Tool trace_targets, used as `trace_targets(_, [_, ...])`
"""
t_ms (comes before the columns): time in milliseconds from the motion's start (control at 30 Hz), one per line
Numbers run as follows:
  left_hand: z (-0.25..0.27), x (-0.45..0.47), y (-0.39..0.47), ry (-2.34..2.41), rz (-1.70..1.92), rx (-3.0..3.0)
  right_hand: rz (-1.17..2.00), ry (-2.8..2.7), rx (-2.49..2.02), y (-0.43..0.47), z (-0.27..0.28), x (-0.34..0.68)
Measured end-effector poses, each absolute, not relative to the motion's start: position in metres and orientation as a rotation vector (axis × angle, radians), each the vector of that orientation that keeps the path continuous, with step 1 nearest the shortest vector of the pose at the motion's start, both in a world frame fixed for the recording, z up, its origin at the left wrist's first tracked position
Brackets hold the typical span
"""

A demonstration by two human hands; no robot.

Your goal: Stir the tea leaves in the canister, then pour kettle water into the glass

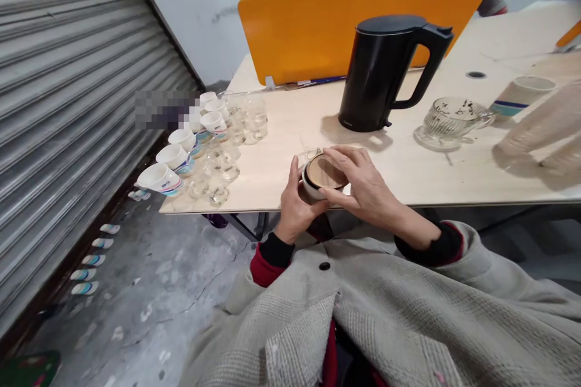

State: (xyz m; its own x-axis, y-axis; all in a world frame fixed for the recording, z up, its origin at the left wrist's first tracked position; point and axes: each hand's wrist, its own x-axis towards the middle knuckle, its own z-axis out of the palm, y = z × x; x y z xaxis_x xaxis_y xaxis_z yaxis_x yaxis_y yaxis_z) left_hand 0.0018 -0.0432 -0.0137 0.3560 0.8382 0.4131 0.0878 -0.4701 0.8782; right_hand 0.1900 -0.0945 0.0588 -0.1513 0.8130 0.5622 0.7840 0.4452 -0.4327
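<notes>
Between my hands, at the table's front edge, is a small round jar (pixel 313 193) with pale walls and a dark inner rim. Its wooden lid (pixel 325 171) sits on top and seems a little tilted. My left hand (pixel 296 207) cups the jar's left side, thumb and fingers curved around it. On the lid's right and far edges rest the fingers of my right hand (pixel 363 184), with the thumb along its near side. Just behind the jar is a small clear item, partly hidden by my fingers. A black electric kettle (pixel 374 75) stands beyond my hands.
White paper cups (pixel 170 157) and small clear cups (pixel 220 172) crowd the table's left end. Right of the kettle are a ribbed glass cup (pixel 454 118) with dark bits, a paper cup (pixel 521 97) and stacked clear plastic cups (pixel 544 121). An orange divider (pixel 308 36) runs behind.
</notes>
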Motion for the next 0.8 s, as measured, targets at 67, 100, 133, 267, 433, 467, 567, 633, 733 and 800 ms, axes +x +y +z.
trace_targets(67, [-0.016, 0.001, -0.043, 0.815, 1.184, 1.808, 0.069, -1.993, -1.364, -0.094, 0.061, 0.185])
trace_targets(100, [-0.017, 0.001, -0.042, 0.815, 1.188, 1.806, 0.074, -2.019, -1.382, -0.094, 0.063, 0.184])
trace_targets(133, [-0.018, 0.001, -0.042, 0.813, 1.191, 1.805, 0.070, -2.040, -1.404, -0.095, 0.066, 0.182])
trace_targets(267, [-0.021, 0.002, -0.040, 0.773, 1.193, 1.793, 0.004, -2.116, -1.490, -0.097, 0.072, 0.180])
trace_targets(433, [-0.019, 0.003, -0.040, 0.753, 1.180, 1.818, 0.032, -2.149, -1.460, -0.091, 0.069, 0.180])
trace_targets(467, [-0.019, 0.003, -0.041, 0.770, 1.180, 1.828, 0.041, -2.152, -1.450, -0.089, 0.068, 0.179])
trace_targets(567, [-0.018, 0.003, -0.041, 0.798, 1.180, 1.847, 0.044, -2.165, -1.430, -0.086, 0.066, 0.177])
trace_targets(633, [-0.018, 0.003, -0.042, 0.810, 1.185, 1.850, 0.043, -2.176, -1.432, -0.086, 0.067, 0.176])
trace_targets(733, [-0.019, 0.003, -0.041, 0.806, 1.192, 1.834, 0.073, -2.180, -1.466, -0.087, 0.066, 0.176])
trace_targets(800, [-0.020, 0.003, -0.041, 0.790, 1.190, 1.826, 0.093, -2.164, -1.473, -0.087, 0.063, 0.177])
